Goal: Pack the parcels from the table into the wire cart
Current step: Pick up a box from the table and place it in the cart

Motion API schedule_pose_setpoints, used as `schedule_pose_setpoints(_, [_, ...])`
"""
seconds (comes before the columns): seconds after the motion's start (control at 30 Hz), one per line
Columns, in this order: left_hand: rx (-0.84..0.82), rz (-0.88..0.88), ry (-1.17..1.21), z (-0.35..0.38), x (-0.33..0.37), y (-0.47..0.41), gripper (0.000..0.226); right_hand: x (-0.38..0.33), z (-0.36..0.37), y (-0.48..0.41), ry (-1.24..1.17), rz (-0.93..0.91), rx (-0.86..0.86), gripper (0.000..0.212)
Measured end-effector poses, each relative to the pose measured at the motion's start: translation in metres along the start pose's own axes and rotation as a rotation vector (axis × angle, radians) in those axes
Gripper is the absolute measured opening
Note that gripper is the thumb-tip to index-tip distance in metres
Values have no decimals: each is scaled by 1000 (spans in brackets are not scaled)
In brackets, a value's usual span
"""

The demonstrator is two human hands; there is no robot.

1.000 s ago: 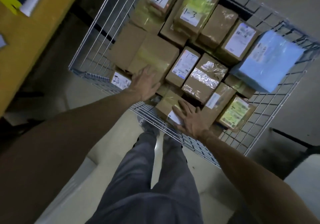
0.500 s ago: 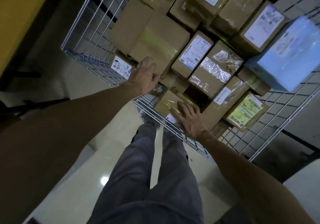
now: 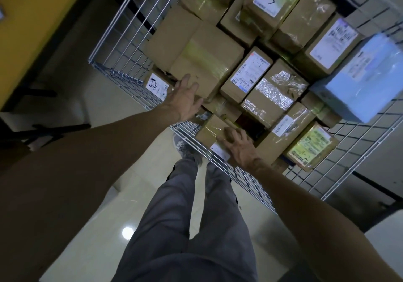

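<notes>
At the wire cart's point(image 3: 122, 76) 6 o'clock rim, the right hand point(image 3: 237, 148) lies with fingers spread on a small parcel point(image 3: 210, 129). At 10 o'clock from it, the left hand point(image 3: 187, 98), fingers straight, touches a large plain box point(image 3: 205, 59). Beyond, at 12 o'clock, sits a box marked 1-3 point(image 3: 265, 2).

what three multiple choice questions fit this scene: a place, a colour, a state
1. Where is the right hand? A on the small box by the wire cart's near rim; B on the floor; C on a shoe
2. Colour of the big parcel at the cart's right edge? A red; B light blue; C black
3. How is the left hand? A a fist; B pinching a label; C open on a large brown box
Answers: A, its fingers lie on that box; B, its wrap is pale blue; C, its fingers are spread there.
</notes>
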State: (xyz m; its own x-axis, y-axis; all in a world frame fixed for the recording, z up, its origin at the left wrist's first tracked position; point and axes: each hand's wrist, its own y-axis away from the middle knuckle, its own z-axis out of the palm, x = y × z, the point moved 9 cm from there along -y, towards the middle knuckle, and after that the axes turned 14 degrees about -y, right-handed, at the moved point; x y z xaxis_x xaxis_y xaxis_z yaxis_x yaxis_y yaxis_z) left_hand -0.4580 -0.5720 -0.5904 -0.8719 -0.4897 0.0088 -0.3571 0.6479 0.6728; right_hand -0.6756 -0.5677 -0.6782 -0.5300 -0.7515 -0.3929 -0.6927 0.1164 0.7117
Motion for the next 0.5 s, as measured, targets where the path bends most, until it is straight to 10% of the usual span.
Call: schedule_pose_setpoints(0.5, [52, -40, 60, -37, -18, 34, 54, -30, -38, 28, 53, -15, 58, 67])
